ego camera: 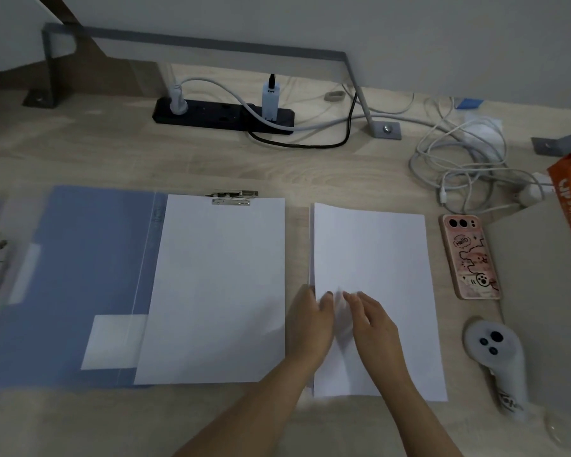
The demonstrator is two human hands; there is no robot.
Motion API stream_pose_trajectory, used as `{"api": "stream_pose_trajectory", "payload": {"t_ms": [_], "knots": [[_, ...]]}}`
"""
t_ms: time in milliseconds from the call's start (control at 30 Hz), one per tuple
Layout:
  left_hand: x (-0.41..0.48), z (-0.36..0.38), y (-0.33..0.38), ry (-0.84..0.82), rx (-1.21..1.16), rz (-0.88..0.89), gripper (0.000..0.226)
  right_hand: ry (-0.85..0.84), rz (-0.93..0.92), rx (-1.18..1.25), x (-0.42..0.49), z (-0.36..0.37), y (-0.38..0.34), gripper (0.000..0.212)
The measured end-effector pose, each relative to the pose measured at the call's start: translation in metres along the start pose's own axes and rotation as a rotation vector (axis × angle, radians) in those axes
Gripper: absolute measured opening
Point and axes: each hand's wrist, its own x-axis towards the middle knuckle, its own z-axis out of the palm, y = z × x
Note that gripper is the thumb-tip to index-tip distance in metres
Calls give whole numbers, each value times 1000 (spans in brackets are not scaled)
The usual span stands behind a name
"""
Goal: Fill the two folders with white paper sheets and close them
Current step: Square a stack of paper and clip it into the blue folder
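Your left hand (312,319) and right hand (374,319) pinch a sheet at the paper stack's (376,252) near-left edge. Several sheets may lift together. Dragging it left could nudge the sheet clipped in the blue folder (80,258).

- Worktop (80,159): pale wood grain, matt.
- Folder (89,275): blue plastic, smooth, slight sheen.
- Clip (233,196): shiny metal.
- Paper sheets (376,258): white, matt.
- Phone case (472,257): glossy pink plastic.

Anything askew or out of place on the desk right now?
Nothing is spilled or damaged. The sheet clipped in the open blue folder sits slightly tilted, and its lower left corner overlaps the spine. Both hands rest on the loose paper stack.
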Motion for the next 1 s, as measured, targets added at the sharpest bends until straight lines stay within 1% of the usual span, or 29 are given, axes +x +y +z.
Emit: {"api": "stream_pose_trajectory", "payload": {"t_ms": [133,200,267,333,400,467,700,800,867,933,1000], "knots": [[-1,4,-11,76,70,101,24,6,8,20,1,-6,10,34],[-4,3,-10,129,169,216,22,11,10,26,1,-7,13,34],[-5,1,-10,158,300,300,32,13,5,9,0,-5,12,33],[-5,0,-12,108,335,311,46,23,0,-5,-1,-2,10,33],[-5,-2,-14,17,293,282,58,30,-8,-18,-2,0,9,33],[-6,-3,-15,-28,271,274,62,37,-16,-34,-3,1,8,33],[-13,-4,-19,31,243,360,57,42,-32,-65,-4,1,7,33],[-17,-4,-17,48,239,366,55,51,-37,-71,-4,1,7,33],[-20,-4,-17,56,243,372,63,53,-41,-82,-4,2,7,33],[-19,-2,-19,49,261,368,56,53,-40,-86,-4,2,7,34],[-18,-1,-20,51,257,343,58,54,-44,-86,-4,2,6,34]]}}
